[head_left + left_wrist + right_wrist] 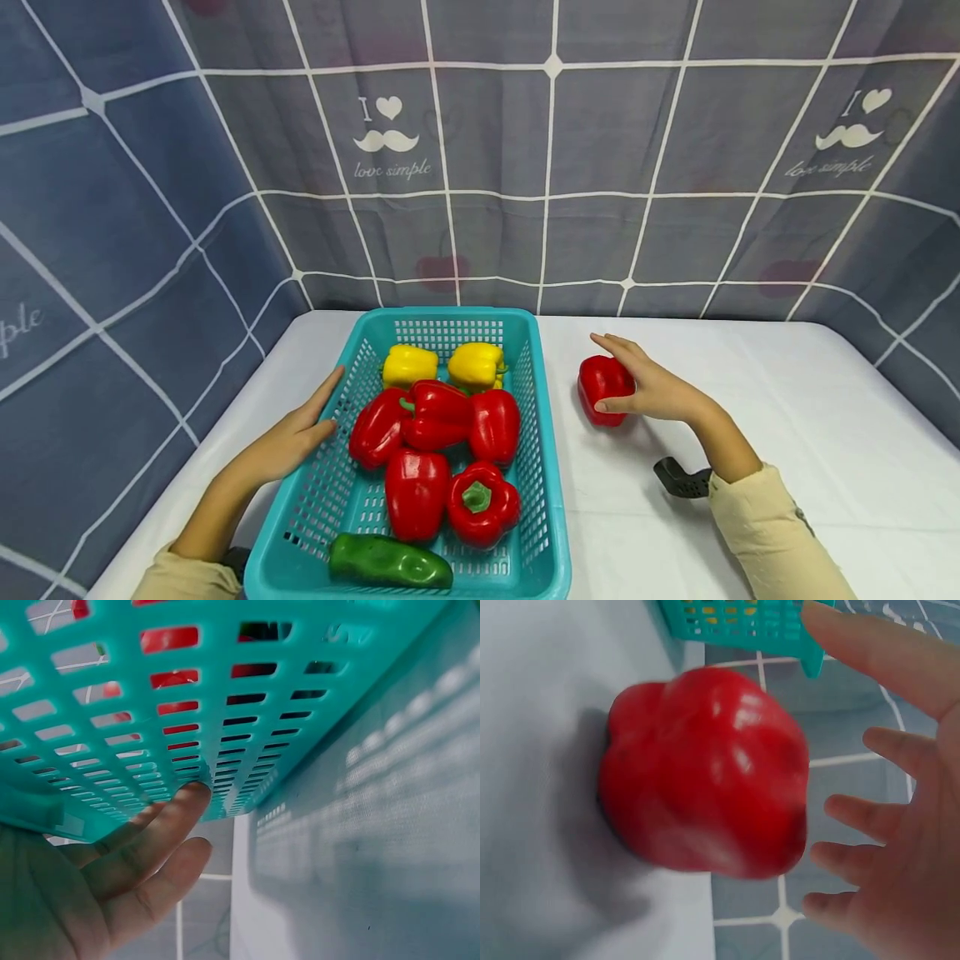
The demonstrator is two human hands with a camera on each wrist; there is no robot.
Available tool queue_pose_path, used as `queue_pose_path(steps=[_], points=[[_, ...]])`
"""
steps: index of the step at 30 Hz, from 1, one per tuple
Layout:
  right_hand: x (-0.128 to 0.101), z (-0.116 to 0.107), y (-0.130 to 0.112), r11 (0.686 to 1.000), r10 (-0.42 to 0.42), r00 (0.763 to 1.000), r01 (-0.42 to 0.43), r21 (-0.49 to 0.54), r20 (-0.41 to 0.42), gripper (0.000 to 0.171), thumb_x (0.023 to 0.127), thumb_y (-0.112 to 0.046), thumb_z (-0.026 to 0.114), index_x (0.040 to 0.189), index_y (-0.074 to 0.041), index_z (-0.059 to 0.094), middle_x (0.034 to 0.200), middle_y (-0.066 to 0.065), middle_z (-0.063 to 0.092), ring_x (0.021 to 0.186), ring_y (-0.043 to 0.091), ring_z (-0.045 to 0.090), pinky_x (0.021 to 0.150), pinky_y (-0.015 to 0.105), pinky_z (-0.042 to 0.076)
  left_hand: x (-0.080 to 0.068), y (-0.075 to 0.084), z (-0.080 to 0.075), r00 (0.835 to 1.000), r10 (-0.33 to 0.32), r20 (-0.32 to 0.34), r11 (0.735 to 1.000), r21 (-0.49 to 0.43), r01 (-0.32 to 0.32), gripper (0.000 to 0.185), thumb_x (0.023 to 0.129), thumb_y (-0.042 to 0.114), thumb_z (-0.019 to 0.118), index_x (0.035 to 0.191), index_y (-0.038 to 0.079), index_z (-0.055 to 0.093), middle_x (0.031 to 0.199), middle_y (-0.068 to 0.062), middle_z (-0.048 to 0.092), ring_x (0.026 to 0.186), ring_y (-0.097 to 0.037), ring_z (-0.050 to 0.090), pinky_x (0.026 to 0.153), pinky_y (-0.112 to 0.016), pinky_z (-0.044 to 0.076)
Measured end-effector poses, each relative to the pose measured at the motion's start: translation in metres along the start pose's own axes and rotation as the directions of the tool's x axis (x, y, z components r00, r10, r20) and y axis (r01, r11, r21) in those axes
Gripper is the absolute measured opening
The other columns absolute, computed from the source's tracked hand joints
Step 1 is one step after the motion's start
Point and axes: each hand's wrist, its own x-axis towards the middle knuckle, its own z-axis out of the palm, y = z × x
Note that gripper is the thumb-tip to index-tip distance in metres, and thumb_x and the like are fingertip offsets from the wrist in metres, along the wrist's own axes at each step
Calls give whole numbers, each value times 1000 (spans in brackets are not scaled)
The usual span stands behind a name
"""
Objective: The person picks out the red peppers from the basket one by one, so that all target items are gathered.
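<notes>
A person's left hand [288, 437] lay flat, fingers straight, against the outer wall of a teal basket [551, 508] holding a green pepper [390, 561], five red peppers [417, 492] and two yellow peppers [408, 365]. Beyond it, the right hand [652, 387] spread loosely over a lone red pepper [602, 387] on the table just right of the basket, fingers apart and not yet clamped on it. The glossy, rounded pepper looked liable to roll or slip from so loose a hold, and a push from the bracing hand could slide the light basket on the smooth white tablecloth [787, 433]. Behind, a grey-blue checked curtain [525, 167] printed with moustaches closed off the room.
</notes>
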Motion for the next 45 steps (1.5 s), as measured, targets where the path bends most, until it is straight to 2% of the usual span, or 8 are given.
queue_pose_path(steps=[5, 11, 15, 19, 22, 29, 36, 45], points=[[2, 3, -15, 998, -52, 998, 52, -25, -28, 89, 74, -27, 75, 145, -19, 22, 147, 15, 19, 129, 38, 25, 88, 52, 46, 1, 0, -1, 1000, 11, 1, 1000, -29, -11, 68, 92, 3, 31, 146, 8, -9, 146, -34, 7, 95, -35, 60, 63, -31, 56], [12, 5, -43, 986, -156, 986, 151, -74, -58, 89, 74, -27, 75, 145, -17, 23, 148, 14, 20, 134, 35, 20, 93, 57, 40, 1, -1, -2, 1000, -10, -4, 999, -40, 10, 69, 91, 3, 32, 147, 10, -7, 146, -33, 9, 91, -32, 62, 62, -31, 56], [24, 4, -64, 966, -240, 970, 235, -105, -38, 89, 74, -27, 74, 145, -18, 22, 149, 12, 19, 136, 33, 17, 100, 59, 32, 0, -2, -2, 1000, -18, -12, 1000, -26, 17, 68, 91, 3, 32, 147, 9, -7, 146, -33, 11, 92, -32, 62, 63, -31, 56], [35, 3, -84, 951, -285, 959, 284, -121, 9, 89, 74, -29, 74, 146, -20, 22, 150, 11, 17, 136, 32, 17, 101, 57, 32, 1, -1, -2, 1000, -20, -23, 1000, 1, 20, 68, 90, 4, 32, 147, 8, -5, 146, -33, 11, 96, -36, 60, 64, -32, 56], [41, 6, -97, 947, -296, 954, 299, -118, 43, 89, 74, -29, 74, 146, -21, 22, 150, 11, 15, 137, 32, 17, 102, 56, 32, 2, -1, -1, 999, -20, -29, 1000, 18, 21, 67, 90, 4, 31, 147, 6, -5, 146, -32, 11, 100, -38, 58, 66, -32, 56], [53, 19, -114, 928, -340, 932, 354, -115, 122, 87, 75, -26, 73, 145, -20, 22, 151, 10, 13, 137, 31, 16, 102, 56, 31, 4, -2, 0, 999, -28, -31, 999, 33, 30, 67, 90, 5, 31, 147, 6, -4, 147, -31, 13, 97, -35, 58, 67, -30, 55], [61, 33, -130, 929, -330, 923, 354, -104, 196, 88, 75, -26, 73, 146, -27, 20, 152, 7, 11, 137, 32, 13, 98, 56, 36, 3, 0, 0, 999, -8, -41, 999, 44, 10, 67, 89, 5, 33, 147, 4, -2, 147, -31, 13, 105, -39, 53, 70, -32, 55], [65, 53, -144, 916, -325, 901, 375, -139, 286, 87, 75, -22, 74, 146, -23, 23, 151, 10, 15, 137, 33, 16, 96, 53, 40, 1, 2, 0, 999, -19, -38, 1000, 8, 20, 68, 89, 4, 33, 147, 7, -3, 147, -30, 12, 107, -42, 52, 70, -37, 55]])
